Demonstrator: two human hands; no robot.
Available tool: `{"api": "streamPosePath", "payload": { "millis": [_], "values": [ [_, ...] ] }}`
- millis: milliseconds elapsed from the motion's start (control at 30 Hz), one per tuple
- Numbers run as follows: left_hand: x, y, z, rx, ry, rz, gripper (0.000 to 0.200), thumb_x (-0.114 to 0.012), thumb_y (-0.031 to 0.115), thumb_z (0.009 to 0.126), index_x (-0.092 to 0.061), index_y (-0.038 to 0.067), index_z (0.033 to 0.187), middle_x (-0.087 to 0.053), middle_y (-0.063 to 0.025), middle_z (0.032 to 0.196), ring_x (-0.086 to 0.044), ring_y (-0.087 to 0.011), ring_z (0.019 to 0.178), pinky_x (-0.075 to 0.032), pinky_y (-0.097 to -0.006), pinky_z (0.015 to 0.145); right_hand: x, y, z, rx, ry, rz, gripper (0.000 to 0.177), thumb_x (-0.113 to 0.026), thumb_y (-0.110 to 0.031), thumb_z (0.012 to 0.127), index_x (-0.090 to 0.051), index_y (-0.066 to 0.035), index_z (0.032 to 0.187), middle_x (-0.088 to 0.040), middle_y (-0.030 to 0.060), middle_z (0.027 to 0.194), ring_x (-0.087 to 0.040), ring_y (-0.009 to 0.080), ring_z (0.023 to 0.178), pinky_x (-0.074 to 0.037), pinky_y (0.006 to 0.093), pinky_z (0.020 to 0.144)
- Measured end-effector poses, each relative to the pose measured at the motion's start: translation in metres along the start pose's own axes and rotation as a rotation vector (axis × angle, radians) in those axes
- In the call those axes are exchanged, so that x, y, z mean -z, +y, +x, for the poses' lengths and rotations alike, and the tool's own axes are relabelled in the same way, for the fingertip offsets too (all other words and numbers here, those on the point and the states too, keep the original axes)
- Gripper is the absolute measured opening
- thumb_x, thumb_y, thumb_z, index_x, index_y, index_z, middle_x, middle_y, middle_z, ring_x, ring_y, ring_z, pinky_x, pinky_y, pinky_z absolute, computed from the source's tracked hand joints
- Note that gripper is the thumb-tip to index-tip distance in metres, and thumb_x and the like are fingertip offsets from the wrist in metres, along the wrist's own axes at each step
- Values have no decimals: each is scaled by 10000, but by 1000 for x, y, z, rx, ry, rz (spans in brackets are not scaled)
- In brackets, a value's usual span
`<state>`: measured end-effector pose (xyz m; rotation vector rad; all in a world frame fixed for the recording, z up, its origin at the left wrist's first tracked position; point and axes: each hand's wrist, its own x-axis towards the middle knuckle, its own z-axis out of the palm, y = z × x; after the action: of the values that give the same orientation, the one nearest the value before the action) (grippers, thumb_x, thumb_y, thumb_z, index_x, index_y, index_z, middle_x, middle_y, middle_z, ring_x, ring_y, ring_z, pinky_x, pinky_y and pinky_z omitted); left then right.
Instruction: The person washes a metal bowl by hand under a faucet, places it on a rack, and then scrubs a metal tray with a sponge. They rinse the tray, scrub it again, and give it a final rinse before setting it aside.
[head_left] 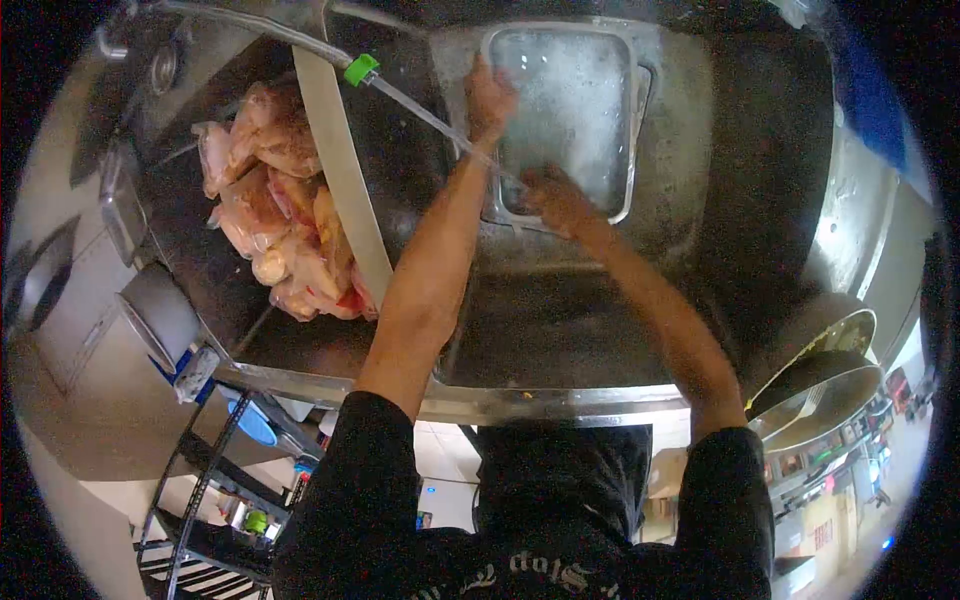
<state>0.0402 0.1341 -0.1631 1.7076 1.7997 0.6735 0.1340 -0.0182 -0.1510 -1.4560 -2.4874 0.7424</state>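
Note:
A rectangular metal pan [632, 150] filled with cloudy, bubbly water sits in the sink basin. My left hand [490, 98] is at the pan's left edge, its fingers blurred. Lower down, my right hand [560, 203] is over the pan's near left corner, also smeared by motion, and what its fingers touch is unclear. A stream of water [430, 118] runs from a faucet with a green collar [361, 69] and passes down to the right between my hands.
Packaged raw meat [265, 215] lies in the left basin, beyond a pale divider [345, 165]. Large metal bowls [820, 400] stand at the right edge. A round pot [160, 312] is at the left, above black shelving [205, 470]. The sink's front rim [540, 402] runs below my forearms.

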Motion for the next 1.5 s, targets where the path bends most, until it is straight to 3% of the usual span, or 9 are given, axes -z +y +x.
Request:
{"api": "streamPosePath", "payload": {
  "millis": [100, 167, 267, 700, 933, 1067, 1200, 1233, 1500],
  "values": [
    [-1, 9, -3, -47, 163, -66, 220, -524, 60, 724, -493, -54, 909, -555, -236, 743, -537, -429, 722, -429, -461, 625, -13, 16, -18, 111, -72, -208, 320, -399, -252, 888, -475, -8, 1081, -544, 141, 1013, -501, 232, 934, -412, 314, 821],
    [5, 7, -2, -78, 136, -79, 211, -529, 56, 728, -493, -53, 905, -548, -236, 736, -535, -423, 725, -420, -462, 623, -78, 17, -41, -487, -59, 1357, 325, -425, -241, 871, -474, -11, 1096, -549, 142, 989, -503, 228, 898, -391, 342, 836],
    [-3, 6, -8, -6, 205, -36, 199, -527, 57, 732, -487, -53, 894, -542, -240, 729, -534, -420, 726, -415, -465, 631, 27, 16, -31, -258, -339, 143, 326, -445, -235, 844, -485, -26, 1091, -546, 142, 1007, -510, 240, 900, -372, 368, 853],
    [19, 30, -11, 180, 95, -235, 329, -569, -3, 653, -458, -49, 959, -541, -227, 747, -537, -387, 723, -431, -420, 620, 42, -17, -4, -330, -895, -3, 395, -532, -235, 738, -523, -25, 1073, -513, 135, 1124, -486, 291, 997, -311, 432, 895],
    [-17, 2, -16, 154, 227, -287, 328, -543, -45, 609, -464, -44, 928, -555, -214, 781, -561, -339, 711, -454, -391, 613, -51, -1, -66, -317, 342, 381, 715, -599, -232, 728, -232, -33, 1308, -260, 204, 1339, -282, 334, 1204, -195, 451, 973],
    [1, 14, -15, 90, 212, -210, 251, -504, -63, 628, -460, -35, 874, -545, -211, 773, -551, -350, 727, -446, -400, 620, 11, -34, -50, -301, -39, 1443, 464, -487, -177, 828, -326, -46, 1243, -364, 127, 1216, -375, 273, 1129, -217, 390, 995],
    [-8, 16, -11, 141, 197, -177, 233, -489, -60, 635, -453, -30, 863, -532, -203, 739, -550, -355, 708, -444, -399, 610, 29, -26, -35, -366, -81, 489, 393, -412, -129, 874, -322, -60, 1251, -443, 95, 1111, -453, 258, 1050, -330, 354, 927],
    [-12, 8, -10, 133, 189, -146, 232, -490, -56, 638, -454, -28, 866, -530, -197, 733, -557, -349, 701, -447, -392, 604, 37, -35, -15, -336, 316, 1201, 393, -413, -231, 874, -405, 5, 1188, -457, 169, 1181, -432, 323, 1084, -361, 389, 906],
    [0, 20, -9, 203, 100, -315, 236, -523, -26, 648, -465, -24, 877, -532, -205, 756, -556, -366, 734, -440, -413, 645, 18, -26, -28, -240, 66, 814, 407, -457, -127, 867, -319, 18, 1221, -442, 131, 1146, -455, 242, 1061, -401, 331, 902]
  ]
}}
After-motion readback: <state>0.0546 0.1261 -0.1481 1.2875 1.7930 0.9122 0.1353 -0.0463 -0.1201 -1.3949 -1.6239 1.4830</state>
